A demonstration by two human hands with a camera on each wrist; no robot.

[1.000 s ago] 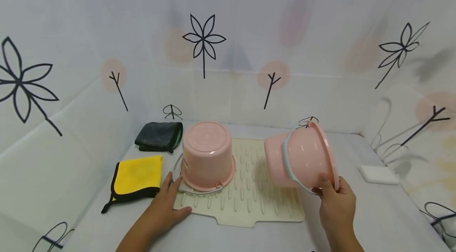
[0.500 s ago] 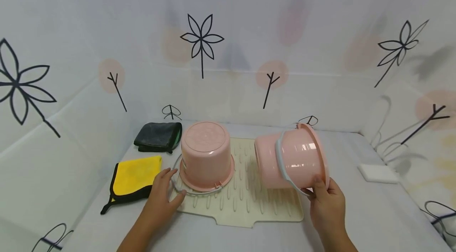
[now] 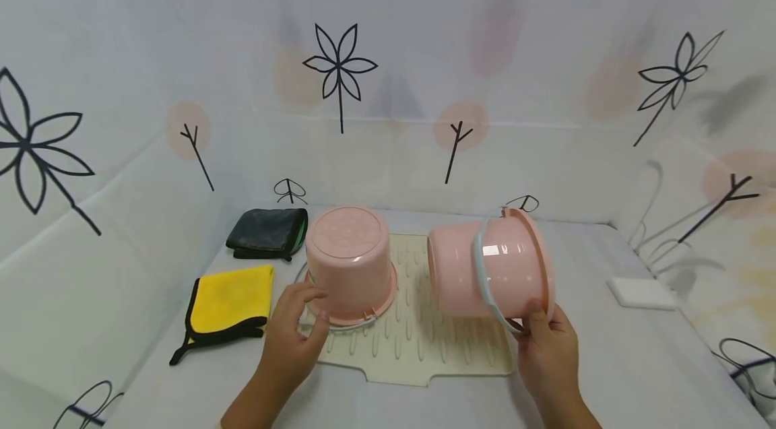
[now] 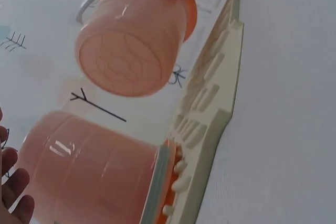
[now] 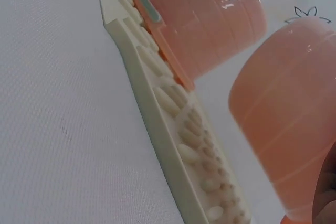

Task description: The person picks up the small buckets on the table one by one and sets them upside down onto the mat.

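Observation:
One pink bucket (image 3: 351, 274) stands upside down on the left half of the ridged cream draining mat (image 3: 412, 361), its grey handle lying around the rim. Beside its front left wall is my left hand (image 3: 291, 335), fingers loosely bent and spread, with nothing gripped; its fingertips (image 4: 21, 182) show at the edge of the left wrist view. My right hand (image 3: 548, 351) holds a second pink bucket (image 3: 451, 271) by the rim, thumb on the outer wall. That bucket is tipped on its side above the mat's right half, base toward the first bucket, grey handle (image 3: 481, 260) hanging across it.
Left of the mat lie a folded yellow cloth (image 3: 233, 298) with black edging and, behind it, a folded dark cloth (image 3: 267, 230). A white block (image 3: 642, 293) rests at the table's right side. A patterned white curtain (image 3: 388, 166) closes the back.
The right hand has brought its bucket leftward and tilted it closer to level. The left hand first drew back from the mat's edge, then rose and moved right toward the upside-down bucket.

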